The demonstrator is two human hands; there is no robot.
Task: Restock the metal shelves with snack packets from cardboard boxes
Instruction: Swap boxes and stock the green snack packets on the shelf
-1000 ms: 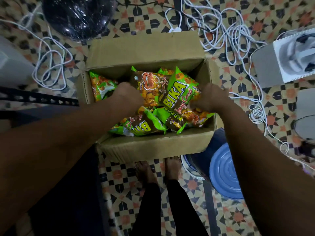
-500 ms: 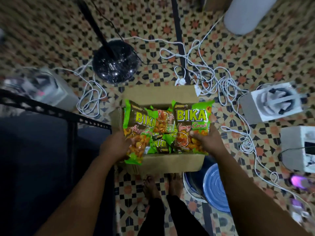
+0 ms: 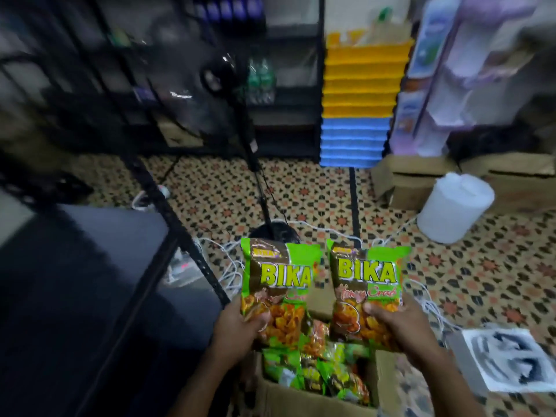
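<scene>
The patterned tile floor (image 3: 316, 188) carries almost everything here. At its far edge stands a dark metal shelving unit (image 3: 279, 70) with bottles on its levels, blurred, and another dark metal shelf (image 3: 75, 266) fills the left side, with its perforated post running down toward the middle. Beside the far shelving, a stack of yellow and blue plastic trays (image 3: 356, 100) rises from the floor, yellow ones above and blue ones below. Toward the far right edge of the floor there are brown cardboard cartons (image 3: 403, 182), and a white plastic container (image 3: 454, 206) stands just in front of them. An open cardboard box (image 3: 304, 401) sits at the near edge of the floor, directly under the arms, and many green snack packets (image 3: 319, 371) lie loosely inside it. White cables (image 3: 228, 266) are scattered on the floor behind the box, and a black fan base (image 3: 276, 233) is partly visible there with its pole going up. At the near right lies a grey box with a black and white print (image 3: 511, 359). Above the open box, the left hand (image 3: 237, 332) grips the left packet (image 3: 276, 284) by its lower part, thumb on the front. The right hand (image 3: 400, 323) grips the right packet (image 3: 367, 284) in the same way. Both packets are held upright, side by side and a little apart.
</scene>
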